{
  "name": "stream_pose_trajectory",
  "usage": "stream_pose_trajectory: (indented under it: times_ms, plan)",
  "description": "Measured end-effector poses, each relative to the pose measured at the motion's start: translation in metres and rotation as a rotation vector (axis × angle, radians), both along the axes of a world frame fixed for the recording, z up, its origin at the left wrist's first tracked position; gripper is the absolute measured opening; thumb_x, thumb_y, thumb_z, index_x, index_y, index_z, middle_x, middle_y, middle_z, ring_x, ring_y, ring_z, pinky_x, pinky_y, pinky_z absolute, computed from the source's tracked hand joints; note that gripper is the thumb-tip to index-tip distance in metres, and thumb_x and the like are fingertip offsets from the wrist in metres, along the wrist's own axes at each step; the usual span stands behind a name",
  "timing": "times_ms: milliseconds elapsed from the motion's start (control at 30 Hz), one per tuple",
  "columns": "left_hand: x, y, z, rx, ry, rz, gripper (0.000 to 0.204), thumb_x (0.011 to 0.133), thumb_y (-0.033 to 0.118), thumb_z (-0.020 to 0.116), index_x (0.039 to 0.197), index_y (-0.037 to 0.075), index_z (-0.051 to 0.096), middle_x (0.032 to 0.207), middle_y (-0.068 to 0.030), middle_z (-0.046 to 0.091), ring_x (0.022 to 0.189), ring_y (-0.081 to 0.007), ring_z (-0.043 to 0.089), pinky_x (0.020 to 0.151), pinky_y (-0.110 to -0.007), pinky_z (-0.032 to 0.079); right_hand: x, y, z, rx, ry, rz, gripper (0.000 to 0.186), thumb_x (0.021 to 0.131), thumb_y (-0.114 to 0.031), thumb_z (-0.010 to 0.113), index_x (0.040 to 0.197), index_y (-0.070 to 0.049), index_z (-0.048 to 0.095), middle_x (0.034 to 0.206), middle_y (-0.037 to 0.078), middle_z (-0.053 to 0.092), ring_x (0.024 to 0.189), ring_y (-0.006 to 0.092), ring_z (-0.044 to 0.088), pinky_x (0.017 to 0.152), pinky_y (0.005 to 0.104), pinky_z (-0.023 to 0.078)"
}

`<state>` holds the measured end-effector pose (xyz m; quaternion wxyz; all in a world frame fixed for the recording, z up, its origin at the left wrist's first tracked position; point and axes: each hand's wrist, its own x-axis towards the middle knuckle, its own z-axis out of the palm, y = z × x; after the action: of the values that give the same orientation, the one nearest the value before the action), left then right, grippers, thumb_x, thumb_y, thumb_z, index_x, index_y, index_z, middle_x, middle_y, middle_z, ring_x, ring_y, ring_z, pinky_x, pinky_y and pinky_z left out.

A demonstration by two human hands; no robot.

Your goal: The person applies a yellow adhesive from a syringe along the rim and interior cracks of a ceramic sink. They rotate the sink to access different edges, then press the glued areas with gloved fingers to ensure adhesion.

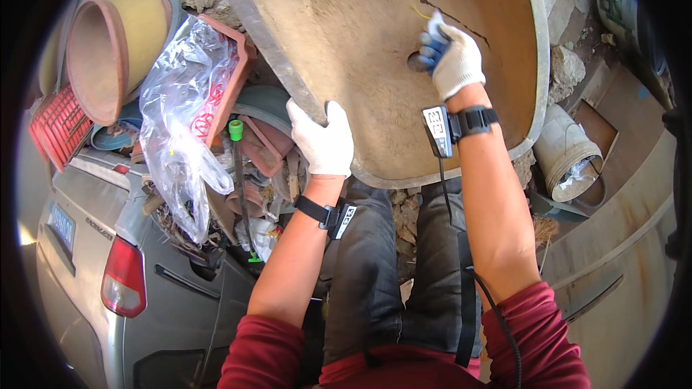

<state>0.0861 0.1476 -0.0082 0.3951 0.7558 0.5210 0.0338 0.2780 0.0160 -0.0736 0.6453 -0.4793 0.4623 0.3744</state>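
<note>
A large tan planter trough (339,50) with a grey rim is tipped before me, its inside facing me. Two round holes and a long dark crack (454,14) show in it. On its near left rim, my white-gloved left hand (321,137) is closed, thumb on the inner side. My right hand (453,54), in a white glove with blue fingers, is over the inside beside the crack and one hole. Its fingers are pinched together at a thin yellow strand (419,12), whose lower end is hidden by the fingertips.
To the left are stacked pots (101,57), a red basket (61,126), a clear plastic bag (184,115) and a green-topped rod (238,166). A parked vehicle (173,266) stands at lower left. Rubble and a dirty white bucket (569,151) lie at right.
</note>
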Motion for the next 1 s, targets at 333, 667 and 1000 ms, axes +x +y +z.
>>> stream_pose_trajectory:
  times_ms: [333,667,1000]
  plan:
    - [0.009,0.007,0.016,-0.125,0.086,0.008,0.064,0.09,0.021,0.074,0.137,-0.013,0.047,0.124,-0.032,0.067,0.113,-0.0443,0.067,0.1,-0.046,0.051,-0.054,-0.043,0.136,0.048,-0.379,0.267,0.029,0.1,-0.015,0.069,0.124,0.0,0.064,0.109,0.011,0.073,0.089,0.0193,0.072,0.076,0.0342,0.06]
    - [-0.002,0.012,0.109,0.163,-0.141,-0.424,0.069,0.09,0.023,0.082,0.146,-0.003,0.052,0.132,-0.0223,0.068,0.122,-0.0349,0.066,0.107,-0.045,0.05,-0.103,-0.052,0.203,-0.076,-0.575,0.367,0.03,0.096,-0.009,0.075,0.124,0.001,0.07,0.108,0.003,0.073,0.095,0.0112,0.069,0.084,0.0283,0.058]
    - [-0.027,-0.059,0.234,-0.531,-0.337,-0.408,0.032,0.103,0.011,0.065,0.133,-0.002,0.063,0.114,-0.0049,0.073,0.095,-0.0054,0.06,0.083,-0.023,0.052,-0.153,-0.083,0.293,-0.039,-1.069,0.921,0.033,0.09,-0.011,0.079,0.12,0.0,0.073,0.1,0.013,0.079,0.089,0.0132,0.073,0.083,0.0307,0.058]
